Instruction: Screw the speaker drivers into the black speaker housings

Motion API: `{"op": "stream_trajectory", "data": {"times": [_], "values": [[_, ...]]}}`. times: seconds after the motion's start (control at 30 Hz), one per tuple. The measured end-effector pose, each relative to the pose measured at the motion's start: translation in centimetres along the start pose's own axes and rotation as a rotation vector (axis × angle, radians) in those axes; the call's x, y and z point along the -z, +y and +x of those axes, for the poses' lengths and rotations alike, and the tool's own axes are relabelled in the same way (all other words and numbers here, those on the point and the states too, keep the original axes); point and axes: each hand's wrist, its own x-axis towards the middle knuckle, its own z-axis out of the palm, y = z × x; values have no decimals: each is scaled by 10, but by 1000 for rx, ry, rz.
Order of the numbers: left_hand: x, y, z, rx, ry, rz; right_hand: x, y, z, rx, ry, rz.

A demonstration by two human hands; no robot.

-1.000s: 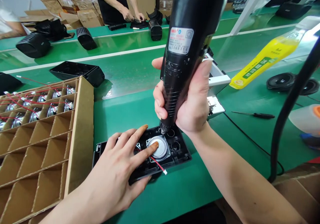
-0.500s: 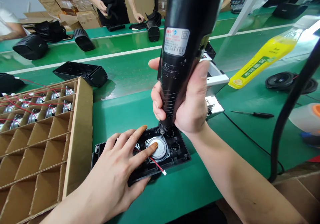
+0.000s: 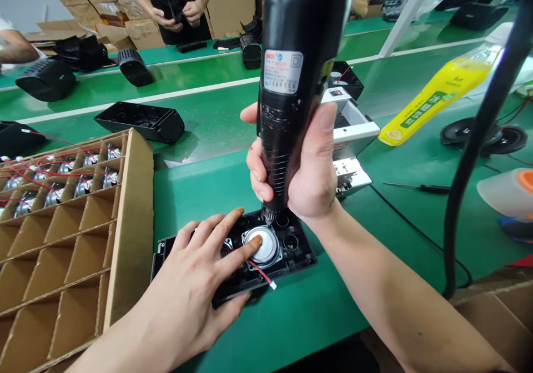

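Speaker (image 3: pixel 268 252), round and silver-backed, sits in a shallow black case (image 3: pixel 306 259) lying on the green table (image 3: pixel 283 328). Its red wire ends in a white plug (image 3: pixel 273 285) at the case's near edge. The left hand (image 3: pixel 204 265) is spread across the case, index fingertip on the speaker's back, closed around nothing. The right hand (image 3: pixel 314 167) is wrapped around a black power screwdriver (image 3: pixel 283 112), nose down at the speaker's far corner; whether a screw sits under it cannot be seen. Fastening that corner looks to be the step in hand, and the next move seems to call for steady downward pressure with the speaker kept flat. To the left stands a cardboard box (image 3: pixel 135 195) with more speakers (image 3: pixel 110 177) in its far compartments; to the right, a thin screwdriver (image 3: pixel 435 188) and, farther back, a yellow bottle (image 3: pixel 437 101).
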Motion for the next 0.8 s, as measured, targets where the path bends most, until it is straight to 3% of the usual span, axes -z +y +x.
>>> {"op": "stream_trajectory", "data": {"times": [0.6,0.8], "values": [[2,-1,1,-17,18,32,-5,-7,-15,-191,-55,19],[2,-3,0,-44,11,70,-3,2,-21,-206,-73,25]]}}
